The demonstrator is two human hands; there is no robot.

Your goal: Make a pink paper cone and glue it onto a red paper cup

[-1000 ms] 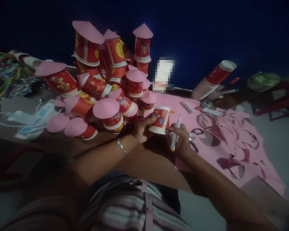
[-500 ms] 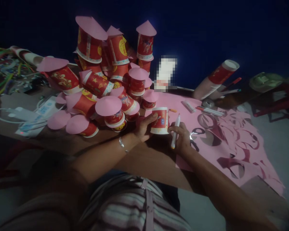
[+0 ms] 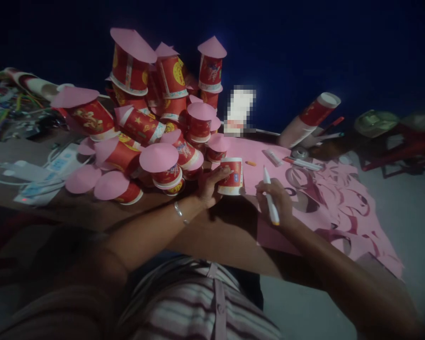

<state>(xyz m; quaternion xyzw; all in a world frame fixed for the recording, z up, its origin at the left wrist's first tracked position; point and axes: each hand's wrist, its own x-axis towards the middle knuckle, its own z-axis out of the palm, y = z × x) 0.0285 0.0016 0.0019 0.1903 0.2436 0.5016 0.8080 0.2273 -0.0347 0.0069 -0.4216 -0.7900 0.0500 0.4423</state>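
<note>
My left hand [image 3: 208,188] is closed round a red paper cup [image 3: 236,175] with a white band at its lower end. The thumb lies across the cup's printed side. In my right hand [image 3: 282,202] is a white marker [image 3: 271,203], its tip pointing up and its orange end down. This hand is apart from the cup, to its right. A small orange cap [image 3: 250,163] lies on the pink paper [image 3: 250,146] behind the cup. To the left of the cup are several red cups topped with pink paper cones [image 3: 159,158], some stacked, some tipped over.
Pink paper offcuts [image 3: 350,193] cover the right side, with a glue stick [image 3: 273,157] and more markers [image 3: 304,163] nearby. A leaning stack of cups [image 3: 310,118] stands behind. At left lie a power strip [image 3: 49,177] and tangled wires [image 3: 16,101].
My right hand has moved away from the cup to the right, and the marker has tilted so its upper tip leans left. My left hand still holds the cup. The view has shifted slightly.
</note>
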